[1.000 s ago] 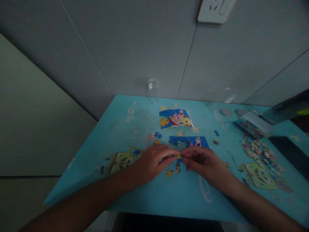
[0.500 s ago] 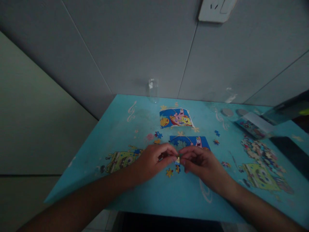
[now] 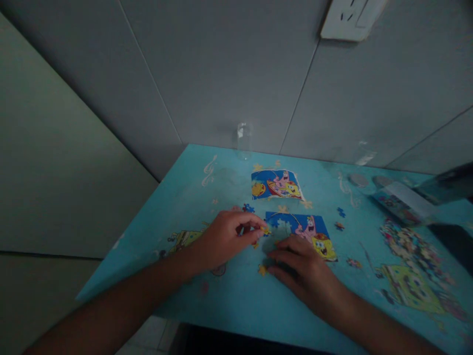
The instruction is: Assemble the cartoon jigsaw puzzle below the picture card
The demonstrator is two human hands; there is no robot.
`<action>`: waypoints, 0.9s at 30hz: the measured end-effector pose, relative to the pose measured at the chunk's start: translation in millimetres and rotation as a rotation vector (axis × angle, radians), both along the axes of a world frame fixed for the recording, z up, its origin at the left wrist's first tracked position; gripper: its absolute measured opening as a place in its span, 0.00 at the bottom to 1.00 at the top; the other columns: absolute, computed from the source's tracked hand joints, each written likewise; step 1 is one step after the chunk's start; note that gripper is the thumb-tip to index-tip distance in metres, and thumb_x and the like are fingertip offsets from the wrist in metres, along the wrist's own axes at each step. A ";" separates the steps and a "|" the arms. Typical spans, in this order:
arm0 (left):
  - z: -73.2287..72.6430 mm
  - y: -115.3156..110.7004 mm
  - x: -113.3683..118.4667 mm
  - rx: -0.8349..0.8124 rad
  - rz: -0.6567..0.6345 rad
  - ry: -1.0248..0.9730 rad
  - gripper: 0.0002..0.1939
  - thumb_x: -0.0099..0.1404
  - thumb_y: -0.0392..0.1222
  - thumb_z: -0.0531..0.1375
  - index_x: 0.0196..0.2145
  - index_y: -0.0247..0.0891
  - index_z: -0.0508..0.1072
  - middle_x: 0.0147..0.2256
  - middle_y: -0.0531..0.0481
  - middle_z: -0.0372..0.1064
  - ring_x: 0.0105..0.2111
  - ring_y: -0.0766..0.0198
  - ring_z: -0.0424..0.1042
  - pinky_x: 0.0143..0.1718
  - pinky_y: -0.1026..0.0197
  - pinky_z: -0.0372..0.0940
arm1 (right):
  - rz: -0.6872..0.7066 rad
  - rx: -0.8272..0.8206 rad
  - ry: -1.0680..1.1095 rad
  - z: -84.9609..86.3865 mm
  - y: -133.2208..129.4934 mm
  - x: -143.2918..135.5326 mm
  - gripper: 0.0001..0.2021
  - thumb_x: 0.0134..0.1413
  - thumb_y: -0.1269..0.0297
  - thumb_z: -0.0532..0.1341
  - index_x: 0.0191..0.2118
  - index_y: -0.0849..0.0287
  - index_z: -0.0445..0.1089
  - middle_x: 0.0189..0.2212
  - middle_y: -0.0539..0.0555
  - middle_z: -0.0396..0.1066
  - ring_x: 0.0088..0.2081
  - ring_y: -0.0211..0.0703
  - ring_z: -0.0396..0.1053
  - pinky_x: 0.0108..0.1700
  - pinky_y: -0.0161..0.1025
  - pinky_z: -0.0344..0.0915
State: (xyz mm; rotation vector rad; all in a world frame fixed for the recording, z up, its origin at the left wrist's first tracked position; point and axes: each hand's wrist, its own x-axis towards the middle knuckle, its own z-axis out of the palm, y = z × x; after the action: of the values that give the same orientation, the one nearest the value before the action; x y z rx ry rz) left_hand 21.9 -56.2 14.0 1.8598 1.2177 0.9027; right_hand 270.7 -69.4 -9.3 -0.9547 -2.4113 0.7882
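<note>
Pinching a small yellow jigsaw piece (image 3: 266, 230) between thumb and forefinger, the left hand (image 3: 227, 239) was found close to the nine o'clock edge of a part-assembled jigsaw (image 3: 305, 225) on the blue counter (image 3: 177, 182). The right hand (image 3: 303, 261) lay at six o'clock of that jigsaw, fingers bent and slightly parted, covering some of its lower edge; whether it held anything could not be told. A loose yellow piece (image 3: 262, 270) lay at seven o'clock, just beside its fingertips. A printed picture sheet (image 3: 275, 185) lay at eleven o'clock, a heap of mixed pieces (image 3: 414, 249) well apart at three to four o'clock. In judgement, sound handling called for a light grip by the edges, tabs turned to suit the neighbouring outline, colours checked against the sheet, and pressure straight down, lest joined pieces buckle.
</note>
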 end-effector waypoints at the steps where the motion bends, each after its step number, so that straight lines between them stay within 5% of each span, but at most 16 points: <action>1: -1.1 1.0 -0.6 -0.023 0.017 -0.005 0.07 0.69 0.39 0.63 0.43 0.42 0.80 0.35 0.54 0.77 0.35 0.67 0.73 0.37 0.64 0.66 | 0.007 0.015 -0.022 -1.1 -1.1 -1.3 0.10 0.64 0.63 0.64 0.50 0.51 0.78 0.44 0.57 0.74 0.46 0.51 0.72 0.49 0.51 0.70; 15: -15.5 5.5 -2.8 -0.115 0.027 -0.116 0.09 0.71 0.41 0.61 0.45 0.39 0.79 0.41 0.50 0.79 0.41 0.63 0.78 0.45 0.61 0.72 | 0.064 0.029 -0.078 -1.8 -2.4 -1.5 0.08 0.65 0.61 0.64 0.46 0.49 0.79 0.43 0.56 0.73 0.46 0.51 0.70 0.49 0.51 0.68; 27: -9.1 4.6 -0.9 -0.140 0.027 0.002 0.06 0.69 0.40 0.63 0.41 0.37 0.79 0.36 0.51 0.77 0.36 0.65 0.76 0.37 0.64 0.68 | -0.013 -0.208 0.056 6.0 -0.4 1.9 0.03 0.64 0.65 0.65 0.39 0.52 0.78 0.36 0.50 0.78 0.40 0.43 0.75 0.46 0.43 0.69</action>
State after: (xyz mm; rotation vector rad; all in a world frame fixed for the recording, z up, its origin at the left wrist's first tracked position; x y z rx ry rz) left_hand 21.0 -51.7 5.0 1.7376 1.2769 0.8091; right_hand 272.6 -69.8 -3.2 -1.0100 -2.3063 1.0623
